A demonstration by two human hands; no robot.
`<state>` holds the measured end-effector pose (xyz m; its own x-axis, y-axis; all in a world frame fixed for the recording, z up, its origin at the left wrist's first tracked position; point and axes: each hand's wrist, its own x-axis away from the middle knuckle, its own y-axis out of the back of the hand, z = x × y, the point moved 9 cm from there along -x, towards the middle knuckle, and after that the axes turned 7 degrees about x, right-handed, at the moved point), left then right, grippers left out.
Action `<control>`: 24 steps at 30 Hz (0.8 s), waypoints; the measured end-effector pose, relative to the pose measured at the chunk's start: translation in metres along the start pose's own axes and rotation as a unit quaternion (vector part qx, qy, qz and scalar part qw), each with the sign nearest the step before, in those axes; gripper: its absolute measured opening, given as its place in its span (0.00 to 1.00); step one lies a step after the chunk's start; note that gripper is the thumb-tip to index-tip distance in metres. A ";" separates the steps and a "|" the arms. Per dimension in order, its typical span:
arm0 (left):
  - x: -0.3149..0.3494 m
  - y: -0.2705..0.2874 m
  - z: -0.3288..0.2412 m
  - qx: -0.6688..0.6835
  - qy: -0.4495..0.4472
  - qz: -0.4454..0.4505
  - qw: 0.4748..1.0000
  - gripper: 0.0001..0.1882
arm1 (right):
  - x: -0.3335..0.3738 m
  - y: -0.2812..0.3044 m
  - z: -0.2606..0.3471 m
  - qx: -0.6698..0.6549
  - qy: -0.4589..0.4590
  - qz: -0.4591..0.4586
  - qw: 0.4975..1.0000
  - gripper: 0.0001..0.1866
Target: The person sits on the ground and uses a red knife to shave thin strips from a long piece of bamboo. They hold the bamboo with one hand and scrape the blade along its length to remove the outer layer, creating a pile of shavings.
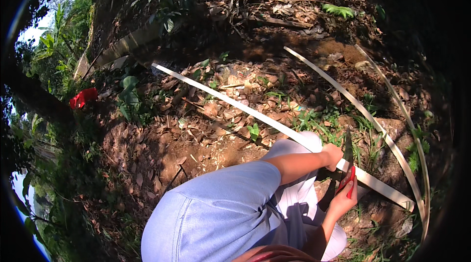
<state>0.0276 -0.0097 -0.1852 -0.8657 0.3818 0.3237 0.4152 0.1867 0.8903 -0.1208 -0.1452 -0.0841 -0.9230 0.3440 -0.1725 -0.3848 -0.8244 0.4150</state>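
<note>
A long pale wooden strip [245, 110] runs slantwise from the far left to the near right, passing over my bent knee. My left hand [332, 157] is closed around it just past the knee. In my right hand [343, 202] is a hand saw [349, 149] with a red handle and a dark blade pointing away from me. The blade lies across the strip, close to the right of my left hand. Whether its teeth touch the wood cannot be made out.
Two more pale strips, one wider [358, 105] and one thinner [395, 97], lie on the ground to the right, meeting at their near ends. Dry leaves and small green plants [253, 131] cover the soil. A red object [84, 98] sits far left, near a dark trunk [39, 97].
</note>
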 end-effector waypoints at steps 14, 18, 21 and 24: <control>-0.016 -0.012 0.012 0.034 -0.019 0.033 0.999 0.10 | 0.049 -0.012 -0.059 -0.146 -0.042 -0.016 0.988 0.24; -0.013 -0.002 0.010 0.033 -0.010 0.037 0.999 0.13 | 0.050 -0.015 -0.075 -0.137 -0.030 0.003 0.990 0.24; -0.011 0.002 -0.001 0.035 -0.008 0.076 0.996 0.16 | 0.051 -0.009 -0.100 -0.123 -0.021 -0.012 0.992 0.24; -0.016 -0.008 0.015 0.071 0.006 0.083 0.994 0.12 | 0.051 -0.010 -0.060 -0.131 -0.077 0.004 0.988 0.25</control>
<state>0.0430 -0.0038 -0.2021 -0.7854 0.4072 0.4662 0.5866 0.2490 0.7707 -0.1638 -0.1464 -0.1502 -0.9230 0.3841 -0.0227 -0.3823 -0.9087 0.1675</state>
